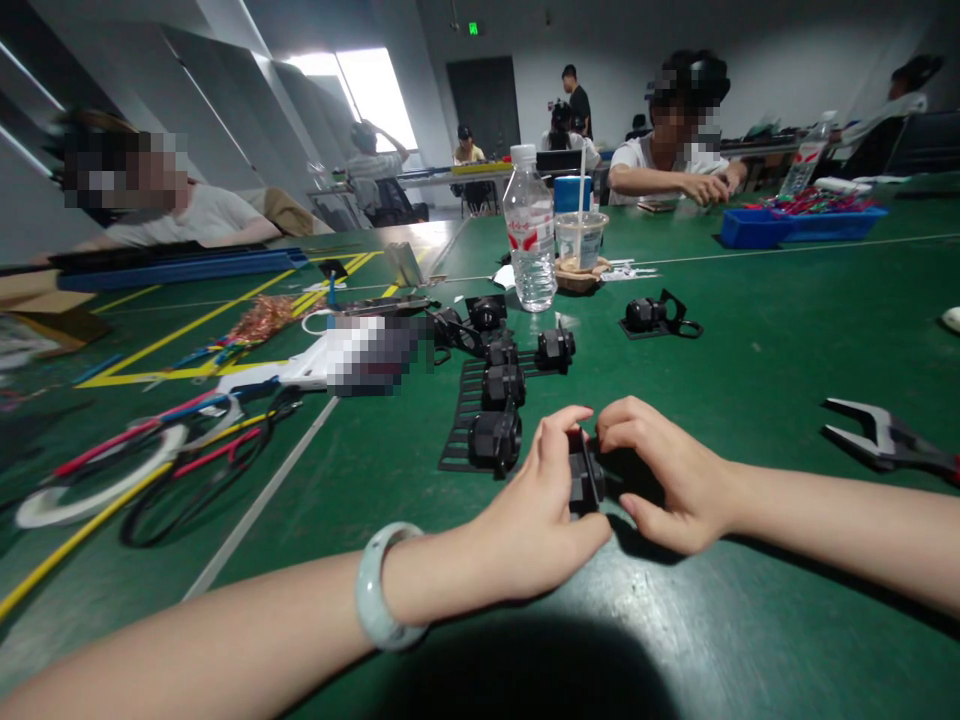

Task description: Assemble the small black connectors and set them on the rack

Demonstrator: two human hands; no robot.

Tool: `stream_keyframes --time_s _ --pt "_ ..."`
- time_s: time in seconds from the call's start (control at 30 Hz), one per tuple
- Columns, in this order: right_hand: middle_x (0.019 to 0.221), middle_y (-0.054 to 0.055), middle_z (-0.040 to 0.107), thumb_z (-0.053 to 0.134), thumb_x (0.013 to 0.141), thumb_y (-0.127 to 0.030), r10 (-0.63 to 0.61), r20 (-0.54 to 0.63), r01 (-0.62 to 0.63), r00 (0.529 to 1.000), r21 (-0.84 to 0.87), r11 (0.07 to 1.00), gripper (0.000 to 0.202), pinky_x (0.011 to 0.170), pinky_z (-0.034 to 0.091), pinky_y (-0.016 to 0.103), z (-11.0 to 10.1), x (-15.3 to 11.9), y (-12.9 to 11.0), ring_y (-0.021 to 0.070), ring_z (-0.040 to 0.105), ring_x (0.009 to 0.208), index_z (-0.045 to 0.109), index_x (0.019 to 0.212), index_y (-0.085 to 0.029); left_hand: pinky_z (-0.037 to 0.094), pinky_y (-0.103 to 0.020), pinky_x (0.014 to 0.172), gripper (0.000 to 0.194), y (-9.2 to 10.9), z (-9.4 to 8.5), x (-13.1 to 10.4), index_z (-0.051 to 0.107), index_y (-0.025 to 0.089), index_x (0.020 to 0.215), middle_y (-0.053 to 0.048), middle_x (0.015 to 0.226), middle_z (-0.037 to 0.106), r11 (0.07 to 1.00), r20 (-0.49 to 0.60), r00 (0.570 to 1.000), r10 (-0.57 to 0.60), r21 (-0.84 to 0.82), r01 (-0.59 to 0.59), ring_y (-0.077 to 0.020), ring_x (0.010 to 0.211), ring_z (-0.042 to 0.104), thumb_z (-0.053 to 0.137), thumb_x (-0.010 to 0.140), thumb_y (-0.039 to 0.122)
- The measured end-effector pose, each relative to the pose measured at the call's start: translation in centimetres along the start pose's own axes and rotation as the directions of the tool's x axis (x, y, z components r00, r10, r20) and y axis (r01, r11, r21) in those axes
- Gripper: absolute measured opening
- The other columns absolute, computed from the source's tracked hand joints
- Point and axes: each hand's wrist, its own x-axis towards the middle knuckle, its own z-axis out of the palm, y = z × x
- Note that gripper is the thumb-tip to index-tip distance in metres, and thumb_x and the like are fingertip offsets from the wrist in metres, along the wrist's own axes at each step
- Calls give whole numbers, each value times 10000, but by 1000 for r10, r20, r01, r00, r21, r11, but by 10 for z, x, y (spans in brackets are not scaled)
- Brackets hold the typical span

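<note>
In the head view my left hand (544, 515), with a pale bangle on its wrist, is wrapped round a black plastic fitting (585, 478) low over the green table (750, 620). Just right of the fitting, my right hand (671, 480) is curved with its thumb and fingers apart and nothing between them. Beyond my left hand several black fittings (495, 438) stand on a slotted black strip (461, 415). Another black fitting (645, 315) with a flat ring piece lies farther back on the right.
Pliers (885, 440) lie at the right. A water bottle (531, 235) and a cup (581, 242) stand behind the fittings. Cables and a white tape ring (105, 505) lie left. Blue trays (757, 228) are at the back right, near a seated person (645, 165).
</note>
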Motion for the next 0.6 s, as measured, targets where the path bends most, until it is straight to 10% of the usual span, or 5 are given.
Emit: stream_keyframes --time_s 0.6 --pt "981 81 461 521 719 -244 -57 26 59 998 -82 995 302 766 360 405 4 -1 2 213 440 936 353 967 -204 294 -425 986 665 0 1 1 150 184 1195 -101 1190 307 1000 6 1000 22 4 -22 -226 1146 333 503 634 130"
